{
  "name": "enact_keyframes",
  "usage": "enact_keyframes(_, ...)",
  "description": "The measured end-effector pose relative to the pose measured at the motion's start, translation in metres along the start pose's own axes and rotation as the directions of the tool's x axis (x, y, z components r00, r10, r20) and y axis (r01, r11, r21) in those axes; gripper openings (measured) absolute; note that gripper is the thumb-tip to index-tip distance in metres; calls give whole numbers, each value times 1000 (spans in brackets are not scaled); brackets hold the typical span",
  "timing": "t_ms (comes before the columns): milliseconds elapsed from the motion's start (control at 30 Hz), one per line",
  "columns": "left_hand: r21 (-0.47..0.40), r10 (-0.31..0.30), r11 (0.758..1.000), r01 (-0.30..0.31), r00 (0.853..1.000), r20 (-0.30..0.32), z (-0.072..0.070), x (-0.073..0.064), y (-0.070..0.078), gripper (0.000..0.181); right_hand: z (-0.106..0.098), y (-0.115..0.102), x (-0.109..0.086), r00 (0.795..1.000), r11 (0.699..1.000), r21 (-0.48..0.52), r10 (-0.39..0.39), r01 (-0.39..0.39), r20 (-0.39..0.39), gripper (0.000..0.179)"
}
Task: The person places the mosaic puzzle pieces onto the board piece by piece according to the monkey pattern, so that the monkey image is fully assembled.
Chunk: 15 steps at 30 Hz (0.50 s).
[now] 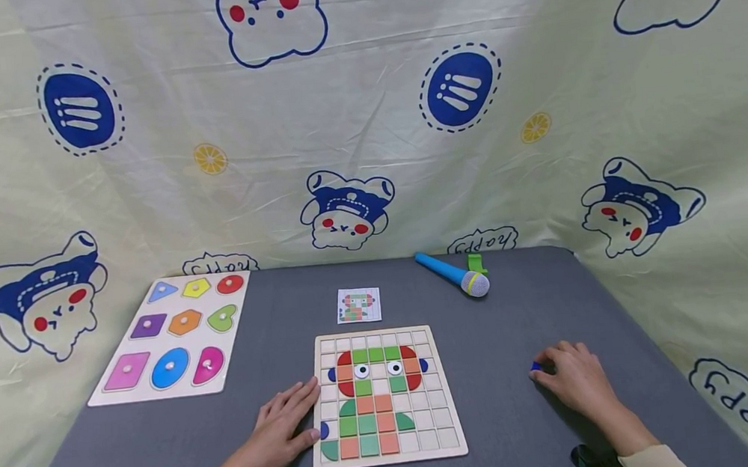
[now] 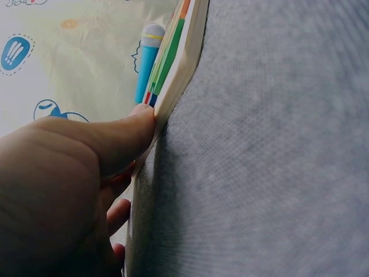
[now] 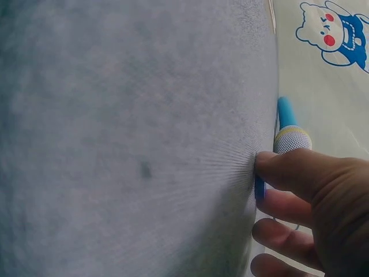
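A square wooden grid board (image 1: 424,401) lies on the table with red, green, orange and blue tiles forming a figure with two eye tiles. My left hand (image 1: 281,430) rests at the board's left edge, its fingers extended and the thumb touching the rim near a blue half-round tile (image 1: 324,430). In the left wrist view the thumb presses the board's side (image 2: 187,63). To the right of the board, my right hand (image 1: 577,379) pinches a small blue tile (image 3: 259,186) between thumb and index finger, low over the table. Most of that tile is hidden by the fingers.
Behind the board lies a small picture card (image 1: 358,306) of a similar tile figure. A white shape-puzzle board (image 1: 143,361) is at the left. A blue toy microphone (image 1: 445,268) and a green piece (image 1: 475,262) lie at the back right. Near the right wrist is a black object (image 1: 595,462).
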State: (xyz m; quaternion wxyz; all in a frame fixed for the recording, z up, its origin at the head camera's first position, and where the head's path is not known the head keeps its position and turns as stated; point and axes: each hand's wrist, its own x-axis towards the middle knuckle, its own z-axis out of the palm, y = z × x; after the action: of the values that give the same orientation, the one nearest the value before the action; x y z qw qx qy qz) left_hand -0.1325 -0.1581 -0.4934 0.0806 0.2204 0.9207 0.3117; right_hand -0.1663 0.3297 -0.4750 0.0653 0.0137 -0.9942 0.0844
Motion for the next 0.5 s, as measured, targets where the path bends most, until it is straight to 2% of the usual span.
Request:
enact_keyframes(167,-4,-16,1000,16,1000,9,1,0,-1,66,-1,-3,-1,1000,1000,-1,-18,18,-13,25)
enact_keyframes(267,-3,-7,1000,7,1000,4,1,0,-1,67,-2,-10,-2,999,999,1,-40,40,-30,25)
enact_keyframes(500,-4,-6,1000,6,1000,7,1,0,-1,66,-2,-48,-4,988,992,39,-113,118,-108,22)
